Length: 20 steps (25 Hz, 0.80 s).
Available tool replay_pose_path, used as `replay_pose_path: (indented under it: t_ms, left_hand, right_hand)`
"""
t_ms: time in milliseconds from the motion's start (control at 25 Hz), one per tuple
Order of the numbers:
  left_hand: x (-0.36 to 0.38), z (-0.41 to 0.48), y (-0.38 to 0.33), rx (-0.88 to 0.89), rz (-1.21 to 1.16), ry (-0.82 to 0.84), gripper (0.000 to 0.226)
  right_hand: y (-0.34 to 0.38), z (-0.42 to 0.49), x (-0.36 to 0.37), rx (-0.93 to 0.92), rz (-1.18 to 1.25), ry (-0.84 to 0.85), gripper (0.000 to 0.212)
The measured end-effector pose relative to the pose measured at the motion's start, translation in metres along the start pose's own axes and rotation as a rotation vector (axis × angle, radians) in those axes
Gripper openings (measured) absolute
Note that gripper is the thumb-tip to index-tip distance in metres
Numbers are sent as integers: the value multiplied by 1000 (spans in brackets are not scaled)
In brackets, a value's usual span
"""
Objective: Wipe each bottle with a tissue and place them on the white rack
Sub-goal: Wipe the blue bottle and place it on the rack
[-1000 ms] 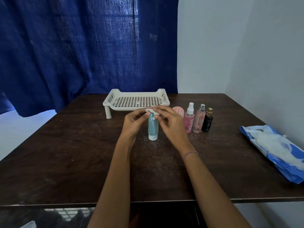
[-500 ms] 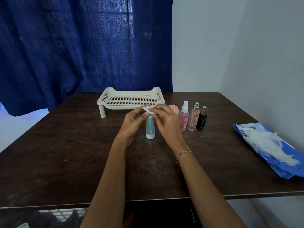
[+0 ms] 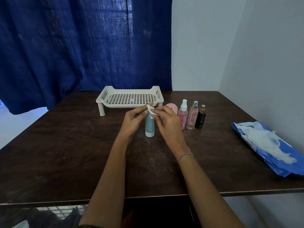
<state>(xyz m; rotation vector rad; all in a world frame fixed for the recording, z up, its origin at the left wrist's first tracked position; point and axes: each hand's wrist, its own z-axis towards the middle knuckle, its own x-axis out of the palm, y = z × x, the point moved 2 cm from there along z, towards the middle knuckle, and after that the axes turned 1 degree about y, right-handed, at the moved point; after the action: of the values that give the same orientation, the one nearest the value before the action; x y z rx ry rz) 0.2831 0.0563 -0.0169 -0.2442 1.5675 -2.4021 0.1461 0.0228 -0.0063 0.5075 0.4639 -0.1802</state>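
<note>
The slim teal plastic bottle (image 3: 149, 125) stands upright on the dark wooden tabletop (image 3: 65, 145), just before the white perforated plastic rack (image 3: 125, 105), apparently freeing the left grip (image 3: 134, 120) and right grip (image 3: 167, 122) both to pinch the small white tissue (image 3: 152, 111) round its top for wiping.

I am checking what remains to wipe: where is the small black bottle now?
In the head view, the black bottle stands upright on the table, right of centre, at the right end of the row, beside the pale pink bottle.
</note>
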Motion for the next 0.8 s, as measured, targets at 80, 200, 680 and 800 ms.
replay_pose_path:
  t_ms: [80, 200, 680, 800]
  left_hand:
    - [0, 1, 1, 14, 22, -9, 32]
    - [-1, 2, 3, 21, 52, -48, 32]
    - [3, -1, -4, 54, 115, -106, 30]
    - [4, -2, -6, 45, 106, -126, 31]
  right_hand:
    - [0, 0, -1, -7, -31, 2, 27]
    - [-1, -1, -2, -21, -43, -8, 26]
    - [3, -6, 0, -38, -52, 7, 25]
    - [2, -6, 0, -30, -24, 33, 22]
